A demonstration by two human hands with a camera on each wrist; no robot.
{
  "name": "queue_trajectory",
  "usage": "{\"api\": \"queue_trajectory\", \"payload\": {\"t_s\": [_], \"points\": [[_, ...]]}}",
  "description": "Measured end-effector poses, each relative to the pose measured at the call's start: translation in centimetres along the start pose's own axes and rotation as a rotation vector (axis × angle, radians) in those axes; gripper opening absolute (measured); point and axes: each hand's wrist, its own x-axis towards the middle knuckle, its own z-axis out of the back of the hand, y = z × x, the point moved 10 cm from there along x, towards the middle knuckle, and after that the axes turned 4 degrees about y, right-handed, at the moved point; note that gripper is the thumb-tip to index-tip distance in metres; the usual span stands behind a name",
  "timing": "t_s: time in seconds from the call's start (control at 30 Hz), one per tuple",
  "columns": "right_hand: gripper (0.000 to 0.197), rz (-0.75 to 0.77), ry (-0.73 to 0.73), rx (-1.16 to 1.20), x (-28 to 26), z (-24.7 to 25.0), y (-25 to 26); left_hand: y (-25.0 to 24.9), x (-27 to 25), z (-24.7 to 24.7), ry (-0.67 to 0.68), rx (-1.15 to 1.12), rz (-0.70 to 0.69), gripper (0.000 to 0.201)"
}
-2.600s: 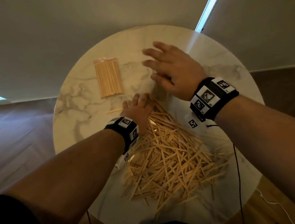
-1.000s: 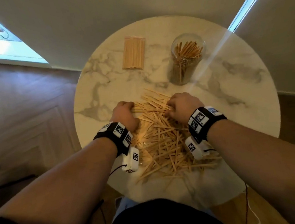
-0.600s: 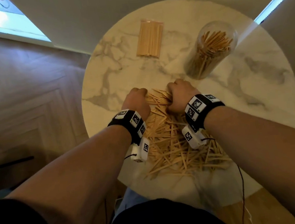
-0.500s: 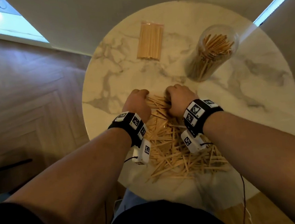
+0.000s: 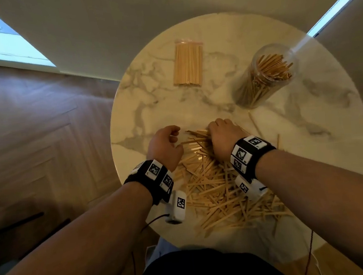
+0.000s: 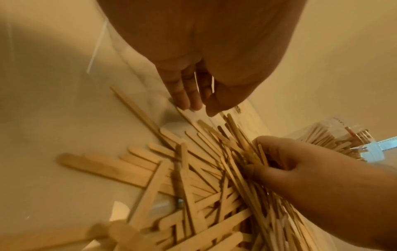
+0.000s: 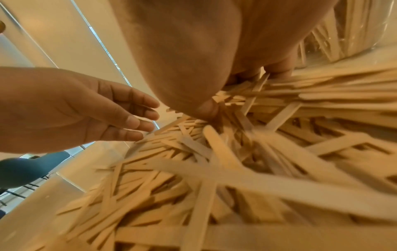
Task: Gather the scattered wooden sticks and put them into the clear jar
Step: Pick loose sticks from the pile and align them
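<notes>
Right grip: my right hand [image 5: 223,137] is curled round a bunch of wooden sticks [image 5: 220,188] at the pile's far edge.
Left grip: my left hand [image 5: 165,146] hangs loose beside the pile, fingers relaxed, holding nothing.
Jar: the clear jar [image 5: 265,75], part filled, stands upright on the desk [image 5: 308,148], beyond my right hand.
Packet: bagged sticks [image 5: 188,65] lie at the far left.

Both your forearms reach forward over the near edge of the table, wrists banded. Your left hand [image 5: 166,146] hovers with fingers [image 7: 137,108] loosely bent and parted, palm turned toward the right, holding nothing. Your right hand [image 5: 224,138] is knuckles-up, fingers [image 6: 277,149] and thumb curled round a bunch of sticks [image 6: 242,152].
</notes>
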Motion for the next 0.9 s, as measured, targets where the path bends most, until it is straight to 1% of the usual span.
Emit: {"api": "queue_trajectory", "payload": {"t_s": [0.13, 0.27, 0.33, 0.4, 0.47, 0.53, 0.63, 0.7, 0.73, 0.8, 0.9], "points": [[0.041, 0.002, -0.010, 0.028, -0.3, 0.5, -0.1, 1.1, -0.3, 0.3, 0.009, -0.016, 0.009, 0.047], [0.047, 0.046, -0.068, 0.144, -0.3, 1.8, -0.3, 1.5, -0.5, 0.5, -0.002, -0.055, 0.006, 0.042], [0.041, 0.073, -0.128, 0.249, -0.4, 2.9, -0.5, 1.6, -0.5, 0.8, -0.015, -0.071, 0.014, 0.038], [0.030, 0.113, -0.221, 0.336, -0.7, 4.4, -0.7, 1.4, -0.6, 1.1, -0.030, -0.114, 0.028, 0.034], [0.021, 0.128, -0.298, 0.422, -1.1, 5.8, -1.1, 0.7, -0.7, 1.5, -0.046, -0.167, 0.026, 0.030], [0.016, 0.132, -0.362, 0.523, -1.6, 7.3, -1.5, -0.5, -0.9, 1.7, -0.063, -0.207, 0.005, 0.027], [0.018, 0.183, -0.474, 0.701, -2.4, 9.9, -1.8, -2.5, -1.1, 1.7, -0.067, -0.232, -0.026, 0.024], [0.021, 0.192, -0.549, 0.847, -2.7, 11.3, -2.4, -3.5, -1.3, 1.2, -0.053, -0.234, -0.044, 0.024], [0.018, 0.191, -0.579, 0.929, -2.8, 11.8, -2.8, -3.9, -1.5, 0.9, -0.045, -0.228, -0.055, 0.023], [0.014, 0.212, -0.621, 1.117, -3.3, 12.6, -3.4, -4.3, -1.9, 0.0, -0.016, -0.197, -0.067, 0.023], [0.014, 0.285, -0.650, 1.412, -4.4, 13.9, -3.9, -3.8, -2.6, -1.3, 0.021, -0.153, -0.041, 0.021]]}}
